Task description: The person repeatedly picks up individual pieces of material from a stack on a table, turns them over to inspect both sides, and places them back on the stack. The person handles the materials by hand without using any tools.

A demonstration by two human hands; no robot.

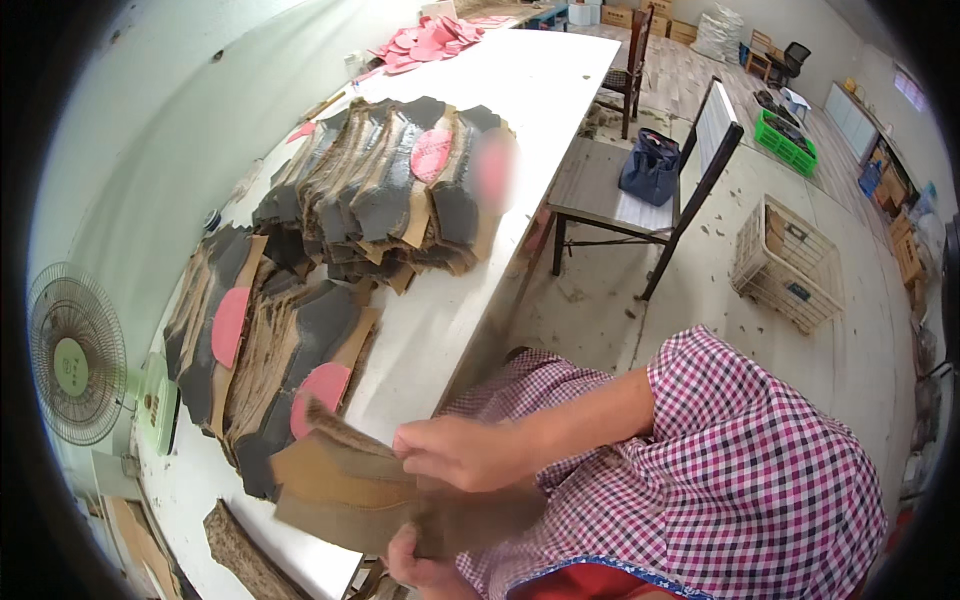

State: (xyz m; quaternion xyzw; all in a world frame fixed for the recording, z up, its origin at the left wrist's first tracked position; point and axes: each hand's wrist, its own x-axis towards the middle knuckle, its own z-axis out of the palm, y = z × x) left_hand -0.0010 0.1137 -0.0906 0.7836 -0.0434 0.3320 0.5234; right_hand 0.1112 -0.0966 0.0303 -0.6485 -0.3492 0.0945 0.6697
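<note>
left hand point(418, 570), right hand point(462, 455) both pinch brown cloth point(345, 490) by table point(550, 85) edge; opposite-side grip likely steadies it.

Best lane we've got is the bare white band down the right side of the desk point(555, 95); our right hand point(462, 453) could slide up it toward the pink pile point(430, 42). Leftward, nope: the near stack point(320, 325) and far stack point(382, 215) wall us off with hardly a gap between. There's some open surface around the brown strip point(250, 555), but our held panel point(345, 500) blocks one side.
</note>
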